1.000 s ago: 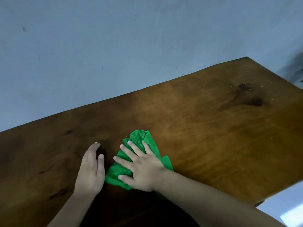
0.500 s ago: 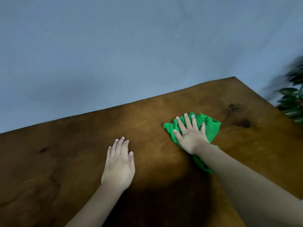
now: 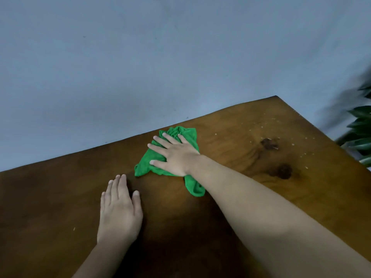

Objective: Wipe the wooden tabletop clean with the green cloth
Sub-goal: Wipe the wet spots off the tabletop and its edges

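Wooden tabletop; right hand flat on green cloth

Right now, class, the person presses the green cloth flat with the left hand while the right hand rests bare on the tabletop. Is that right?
Not quite: the hands are swapped. The head view shows the right hand pressing the green cloth, while the left hand rests bare on the tabletop.

Green cloth: bright, solid green, no print. Wooden tabletop: warm brown with curved darker grain, two near-black knots toward right edge, pale crumbs scattered near far right corner. Wall: flat grey-blue; plant: dark green leaves.
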